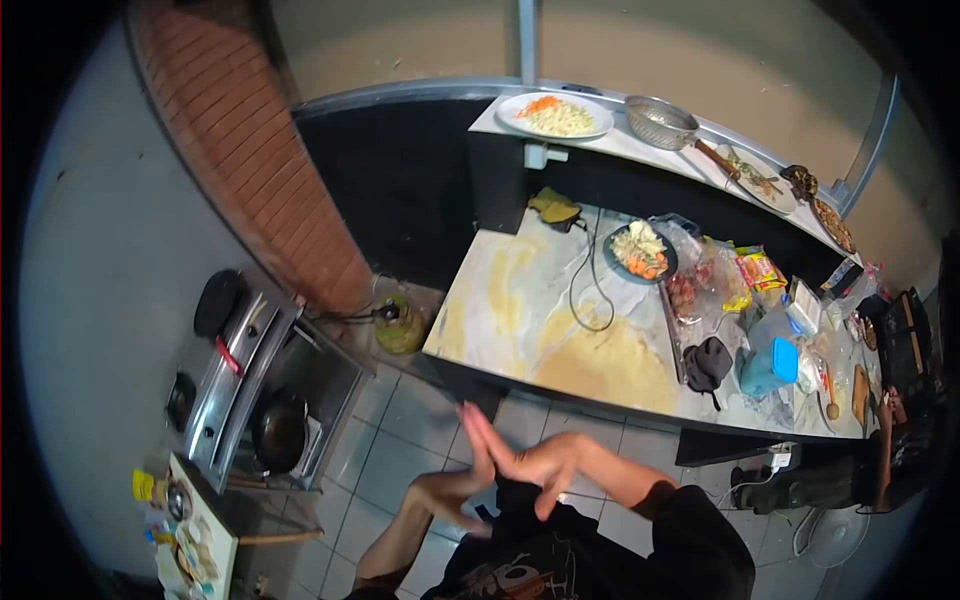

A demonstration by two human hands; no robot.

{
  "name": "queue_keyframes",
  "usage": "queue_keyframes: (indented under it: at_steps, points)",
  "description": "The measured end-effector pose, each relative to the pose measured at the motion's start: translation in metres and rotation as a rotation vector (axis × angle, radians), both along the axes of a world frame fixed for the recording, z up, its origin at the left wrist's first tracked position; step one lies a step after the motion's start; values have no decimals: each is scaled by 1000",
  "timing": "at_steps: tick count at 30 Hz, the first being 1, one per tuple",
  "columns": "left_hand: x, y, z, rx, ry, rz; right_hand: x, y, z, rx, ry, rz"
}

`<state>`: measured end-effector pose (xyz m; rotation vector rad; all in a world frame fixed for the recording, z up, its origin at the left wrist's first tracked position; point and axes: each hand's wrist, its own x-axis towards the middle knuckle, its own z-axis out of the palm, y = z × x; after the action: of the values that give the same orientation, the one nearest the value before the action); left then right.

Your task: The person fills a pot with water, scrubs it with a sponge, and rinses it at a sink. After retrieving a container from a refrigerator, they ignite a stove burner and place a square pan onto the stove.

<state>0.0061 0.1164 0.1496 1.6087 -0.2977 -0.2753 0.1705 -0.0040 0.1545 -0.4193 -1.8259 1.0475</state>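
My left hand [458,486] and my right hand [548,461] meet in front of my chest, palms and outstretched fingers pressed against each other. Both are open, and I see nothing held between them. Beneath them lies the tiled floor [405,420]. Beyond them stands a marble-patterned counter [500,300] with yellowish stains. On it are a dark plate [612,262] of chopped white and orange vegetables, a black cap [707,365] and a blue-lidded container [770,368].
A raised shelf holds a white plate [507,108] of shredded vegetables and a metal strainer [660,122]. To the left are a gas stove [240,350], a wok [280,432] and a green gas cylinder [400,330]. A small side table [222,530] stands at lower left.
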Motion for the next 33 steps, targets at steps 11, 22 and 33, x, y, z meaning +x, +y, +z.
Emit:
queue_keyframes:
  at_steps: [11, 22, 33]
  points:
    - [129, 39, -8, -424, 206, 544, 458, -34, 134, -223, -1383, -2550]
    - [121, 62, -43, -559, 312, 643, 480, -59, 116, -898, -27, -1768]
    - [136, 42, -34, -534, 271, 435, 181, -7, 36, -184, -1, -1917]
